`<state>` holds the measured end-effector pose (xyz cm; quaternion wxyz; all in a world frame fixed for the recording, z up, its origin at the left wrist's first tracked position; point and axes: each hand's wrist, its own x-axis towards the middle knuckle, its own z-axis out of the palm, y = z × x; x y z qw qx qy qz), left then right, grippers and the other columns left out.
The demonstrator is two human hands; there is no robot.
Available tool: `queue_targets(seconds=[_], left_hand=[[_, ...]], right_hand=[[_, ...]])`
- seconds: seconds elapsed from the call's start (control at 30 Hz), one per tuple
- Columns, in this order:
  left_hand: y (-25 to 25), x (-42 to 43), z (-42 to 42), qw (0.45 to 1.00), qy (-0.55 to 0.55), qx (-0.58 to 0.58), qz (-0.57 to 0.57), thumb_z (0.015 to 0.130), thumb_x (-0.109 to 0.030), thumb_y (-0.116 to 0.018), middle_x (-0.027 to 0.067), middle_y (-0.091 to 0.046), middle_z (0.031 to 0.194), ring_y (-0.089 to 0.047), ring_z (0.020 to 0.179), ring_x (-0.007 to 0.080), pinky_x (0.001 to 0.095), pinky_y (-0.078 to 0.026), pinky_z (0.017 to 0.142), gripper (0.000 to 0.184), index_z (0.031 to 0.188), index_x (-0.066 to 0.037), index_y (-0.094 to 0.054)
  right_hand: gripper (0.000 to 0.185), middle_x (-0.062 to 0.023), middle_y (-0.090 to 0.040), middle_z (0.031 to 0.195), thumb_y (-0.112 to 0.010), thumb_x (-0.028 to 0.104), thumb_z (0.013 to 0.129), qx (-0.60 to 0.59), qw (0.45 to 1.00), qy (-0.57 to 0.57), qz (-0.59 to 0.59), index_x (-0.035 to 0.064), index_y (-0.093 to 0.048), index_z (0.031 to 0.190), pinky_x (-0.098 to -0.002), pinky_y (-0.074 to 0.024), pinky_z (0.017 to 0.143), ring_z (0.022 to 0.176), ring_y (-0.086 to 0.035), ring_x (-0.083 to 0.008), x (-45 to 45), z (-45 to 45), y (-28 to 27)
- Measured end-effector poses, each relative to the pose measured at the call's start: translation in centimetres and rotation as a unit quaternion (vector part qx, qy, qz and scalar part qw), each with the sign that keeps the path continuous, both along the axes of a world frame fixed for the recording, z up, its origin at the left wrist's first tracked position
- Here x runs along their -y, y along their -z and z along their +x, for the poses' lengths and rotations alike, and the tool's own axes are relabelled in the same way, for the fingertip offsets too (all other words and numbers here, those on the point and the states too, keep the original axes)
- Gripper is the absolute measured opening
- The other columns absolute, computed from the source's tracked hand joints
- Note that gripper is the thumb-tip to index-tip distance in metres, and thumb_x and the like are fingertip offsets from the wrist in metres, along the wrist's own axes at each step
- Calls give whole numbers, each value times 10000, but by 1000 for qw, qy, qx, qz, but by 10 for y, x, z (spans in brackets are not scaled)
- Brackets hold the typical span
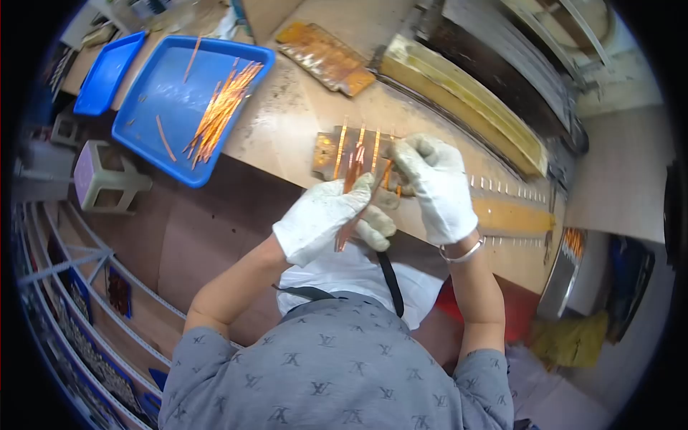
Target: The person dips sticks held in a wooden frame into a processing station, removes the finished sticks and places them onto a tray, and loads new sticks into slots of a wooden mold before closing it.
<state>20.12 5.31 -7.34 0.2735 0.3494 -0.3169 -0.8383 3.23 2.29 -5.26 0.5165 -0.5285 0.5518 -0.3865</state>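
My left hand [315, 218], in a white glove, is closed around a small bundle of thin copper strips [345, 233] that points up and away from me. My right hand [437, 188], also gloved, is bent over the right part of a worn brown plate [327, 152], its fingertips pinched at a slanted copper strip [387, 174]. Several copper strips [360, 136] lie side by side across that plate, spaced apart. The fingers hide the plate's right end and part of the pinched strip.
A blue tray [161, 86] with loose copper strips stands at the table's left, a smaller blue tray [107, 75] beyond. Another stained plate [326, 57] lies at the back. To the right is a yellowish bar [512, 216] with strip ends along both edges. A stool [107, 175] stands left.
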Motion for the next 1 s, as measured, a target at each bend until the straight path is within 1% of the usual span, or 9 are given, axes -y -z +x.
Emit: queue_targets(seconds=[0.17, 0.23, 0.27, 0.4, 0.57, 0.73, 0.8, 0.9, 1.0], left_hand=[[-1, -3, -5, 1000, -17, -2, 18, 920, -291, -422, 107, -614, 719, -568, 537, 149, 234, -478, 512, 388, 990, 73, -535], [-3, -6, -8, 999, -47, -5, 19, 920, -286, -426, 106, -604, 702, -565, 558, 136, 236, -472, 492, 365, 995, 57, -523], [-1, -6, -8, 999, -47, -6, 20, 920, -286, -426, 106, -604, 702, -565, 558, 136, 236, -472, 492, 365, 995, 57, -523], [-4, -9, -12, 997, -41, 65, -17, 926, -247, -414, 85, -551, 588, -538, 490, 140, 244, -450, 465, 300, 924, 35, -515], [6, -14, -12, 994, -49, 77, -62, 921, -219, -420, 104, -572, 615, -537, 469, 138, 224, -423, 407, 255, 911, 20, -508], [-3, -17, -6, 994, -19, 110, 17, 931, -268, -396, 147, -582, 636, -546, 454, 167, 258, -459, 423, 363, 892, 75, -510], [4, -20, 5, 992, 1, 129, 4, 932, -295, -383, 142, -572, 620, -546, 456, 172, 277, -478, 452, 418, 885, 100, -511], [7, -25, 12, 992, -8, 124, 24, 935, -302, -373, 114, -554, 570, -542, 454, 161, 255, -472, 467, 434, 884, 105, -514], [8, -28, 15, 993, 7, 117, 16, 936, -306, -369, 106, -551, 555, -542, 455, 154, 239, -464, 466, 434, 884, 98, -518]], right_hand=[[228, 4, -544, 658, -579, 229, 839, 85, 990, -6, 115, 3, -600, 816, -200, -392, 560, 614, -453, -40, -7, -1, -7], [202, 9, -535, 635, -582, 210, 837, 19, 992, -60, 106, 18, -592, 777, -202, -399, 549, 610, -456, -33, -14, -4, -2], [203, 10, -533, 626, -596, 188, 826, 94, 987, -42, 127, 14, -579, 724, -222, -401, 527, 607, -464, -41, -19, 0, -1], [208, -15, -533, 616, -619, 166, 802, 85, 989, -18, 117, 2, -562, 686, -245, -405, 512, 587, -483, -68, -23, 0, -2], [188, -61, -468, 605, -603, 129, 773, -163, 970, -58, -169, -3, -533, 659, -303, -389, 498, 533, -475, -163, -27, 0, 1], [246, -22, -447, 544, -596, 187, 784, -68, 996, 44, -23, 4, -535, 631, -269, -348, 482, 531, -398, -93, -5, -26, -2], [278, -49, -416, 504, -606, 214, 776, -188, 980, -2, -68, -28, -553, 649, -280, -333, 462, 500, -376, -102, 16, -53, 6], [303, -176, -507, 552, -608, 248, 756, -261, 964, -35, -34, -39, -574, 664, -348, -396, 506, 491, -483, -228, 25, -61, 26], [281, -213, -533, 599, -607, 243, 750, -332, 940, -56, -53, -28, -593, 678, -375, -418, 538, 551, -536, -314, 26, -58, 32]])
